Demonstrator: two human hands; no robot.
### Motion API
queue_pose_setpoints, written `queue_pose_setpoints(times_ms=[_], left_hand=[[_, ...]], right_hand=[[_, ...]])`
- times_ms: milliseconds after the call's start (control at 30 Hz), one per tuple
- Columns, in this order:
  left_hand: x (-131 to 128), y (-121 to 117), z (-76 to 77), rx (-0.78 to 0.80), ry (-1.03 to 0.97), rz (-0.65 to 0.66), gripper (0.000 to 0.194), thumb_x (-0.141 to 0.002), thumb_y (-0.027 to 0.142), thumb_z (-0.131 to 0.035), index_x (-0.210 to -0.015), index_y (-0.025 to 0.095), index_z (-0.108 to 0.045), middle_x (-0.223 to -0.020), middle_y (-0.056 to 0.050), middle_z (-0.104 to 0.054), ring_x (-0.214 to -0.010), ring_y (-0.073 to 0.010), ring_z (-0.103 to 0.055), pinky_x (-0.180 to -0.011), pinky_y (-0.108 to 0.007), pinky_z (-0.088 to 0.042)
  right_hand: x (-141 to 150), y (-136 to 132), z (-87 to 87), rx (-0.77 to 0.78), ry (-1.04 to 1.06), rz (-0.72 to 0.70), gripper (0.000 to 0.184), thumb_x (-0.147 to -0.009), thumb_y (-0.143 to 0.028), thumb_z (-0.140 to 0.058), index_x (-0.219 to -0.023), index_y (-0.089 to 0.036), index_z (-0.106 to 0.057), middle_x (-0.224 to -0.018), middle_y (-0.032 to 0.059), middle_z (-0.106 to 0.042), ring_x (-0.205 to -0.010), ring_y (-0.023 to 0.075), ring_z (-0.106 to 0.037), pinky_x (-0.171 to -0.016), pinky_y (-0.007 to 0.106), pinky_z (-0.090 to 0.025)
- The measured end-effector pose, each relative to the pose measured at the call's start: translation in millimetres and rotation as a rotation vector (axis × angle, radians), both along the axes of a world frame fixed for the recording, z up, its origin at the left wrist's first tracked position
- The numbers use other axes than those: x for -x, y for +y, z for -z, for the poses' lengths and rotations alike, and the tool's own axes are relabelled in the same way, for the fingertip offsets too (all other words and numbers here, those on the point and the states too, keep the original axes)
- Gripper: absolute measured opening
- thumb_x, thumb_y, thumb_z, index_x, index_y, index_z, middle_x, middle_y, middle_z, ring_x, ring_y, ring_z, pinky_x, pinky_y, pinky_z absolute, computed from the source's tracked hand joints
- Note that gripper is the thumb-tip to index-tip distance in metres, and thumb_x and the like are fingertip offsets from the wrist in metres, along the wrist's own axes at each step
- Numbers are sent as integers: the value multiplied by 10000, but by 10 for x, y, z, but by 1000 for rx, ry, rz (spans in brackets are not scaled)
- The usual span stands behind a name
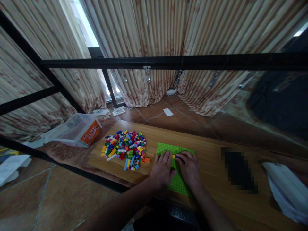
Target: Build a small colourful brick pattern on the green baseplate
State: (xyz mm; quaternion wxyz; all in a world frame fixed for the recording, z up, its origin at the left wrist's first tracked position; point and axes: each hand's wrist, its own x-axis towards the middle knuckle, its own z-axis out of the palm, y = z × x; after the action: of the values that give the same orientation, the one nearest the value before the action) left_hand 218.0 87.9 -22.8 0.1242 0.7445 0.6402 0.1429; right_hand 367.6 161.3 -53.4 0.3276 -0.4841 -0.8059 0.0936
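Observation:
A green studded baseplate (180,185) lies on the wooden table under both hands. Flat across its left side rests my left hand (161,171), fingers stretched out, the fingertips near a small yellow brick (173,156). Beside that brick shows a dark blue brick (177,157), pinched by the fingers of my right hand (190,168) on the plate's right half. The yellow and blue bricks appear to touch; my fingers hide part of both. Left of the plate spreads a heap of loose toy bricks (126,147) in many colours.
A clear plastic box (74,131) with an orange label lies left of the wooden table (209,160). On the table's right are a blurred-out dark item (238,170) and a white package (286,186). A black metal rail (168,62) crosses before the curtains.

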Motion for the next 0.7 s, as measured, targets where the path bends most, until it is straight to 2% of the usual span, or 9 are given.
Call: queue_pose_setpoints(times_ms=[167, 333, 467, 600, 700], left_hand=[[-28, -45, -48, -34, -59, -22, 677, -860, 414, -497, -1434, 117, -296, -1507, -160, -310, -1403, -303, -248, -1125, -535, -252], [130, -307, -255, -153, -113, -84, 674, -840, 333, -552, -1437, 185, -277, -1522, -147, -272, -1398, -308, -253, -1097, -547, -297], [568, -628, -330, -283, -101, -191, 582, -837, 220, -533, -1388, 202, -346, -1463, -138, -362, -1336, -292, -349, -1076, -529, -333], [1095, -849, -261, -365, -93, -424, 434, -836, 170, -519, -1264, 215, -468, -1275, -103, -531, -1183, -253, -497, -1020, -481, -409], [1351, -910, -221, -366, -89, -541, 336, -832, 179, -533, -1168, 198, -531, -1160, -94, -580, -1096, -247, -547, -963, -451, -457]], right_hand=[[-14, -13, -4, -6, -53, -11, 348, -912, -445, -434, -972, -231, -702, -1061, 75, -632, -957, 244, -515, -852, 433, -384], [-119, 12, 2, -18, -98, -34, 346, -902, -449, -433, -981, -244, -701, -1054, 75, -635, -947, 254, -517, -855, 454, -380], [-282, 74, 36, -5, -80, -49, 356, -895, -456, -434, -966, -231, -701, -1010, 76, -642, -931, 247, -529, -850, 437, -410], [-383, 132, 78, 10, -39, -85, 367, -881, -463, -441, -970, -214, -696, -1012, 81, -640, -947, 242, -547, -875, 422, -429], [-386, 137, 90, 36, -9, -105, 364, -876, -457, -439, -977, -213, -690, -1017, 77, -642, -962, 241, -558, -891, 419, -437]])
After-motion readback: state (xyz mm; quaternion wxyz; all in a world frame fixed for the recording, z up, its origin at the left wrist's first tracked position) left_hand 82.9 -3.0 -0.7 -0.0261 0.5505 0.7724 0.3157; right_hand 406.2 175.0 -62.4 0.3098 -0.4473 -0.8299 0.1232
